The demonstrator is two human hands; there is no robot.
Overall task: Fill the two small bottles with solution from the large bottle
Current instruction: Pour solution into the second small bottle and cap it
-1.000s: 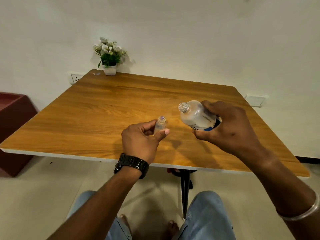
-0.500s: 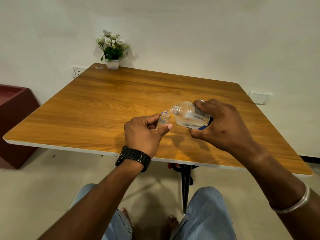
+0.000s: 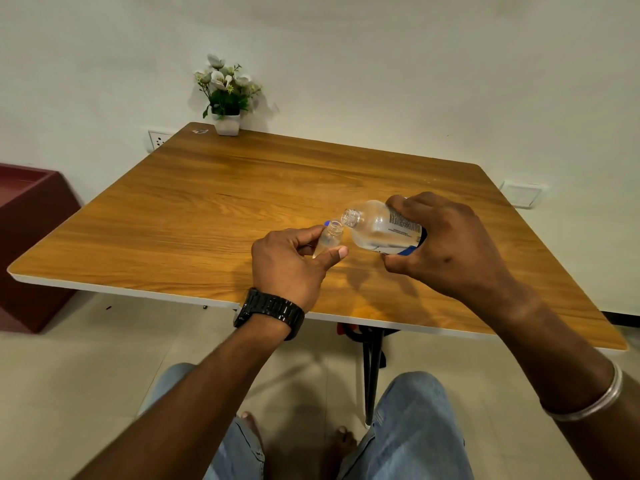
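White walls back a square wooden table (image 3: 214, 202) with a pale edge, which fills the middle of the frame. At its far edge, in the upper left, stands a small white pot of white artificial flowers (image 3: 225, 95), and a dark red cabinet (image 3: 31, 237) sits at the left edge. Just right of centre, the left hand (image 3: 287, 265) pinches a small clear plastic bottle (image 3: 329, 239) between thumb and fingers, its open mouth tipped up and to the right. The right hand (image 3: 446, 244) grips a large clear plastic bottle with a printed label (image 3: 377, 226), tilted nearly flat with its open neck pointing left, just beside the small bottle's mouth. Whether the two rims touch cannot be told. Both bottles are held above the tabletop. A black wristwatch (image 3: 270, 311) circles the left wrist and a silver bangle (image 3: 595, 403) the right forearm.
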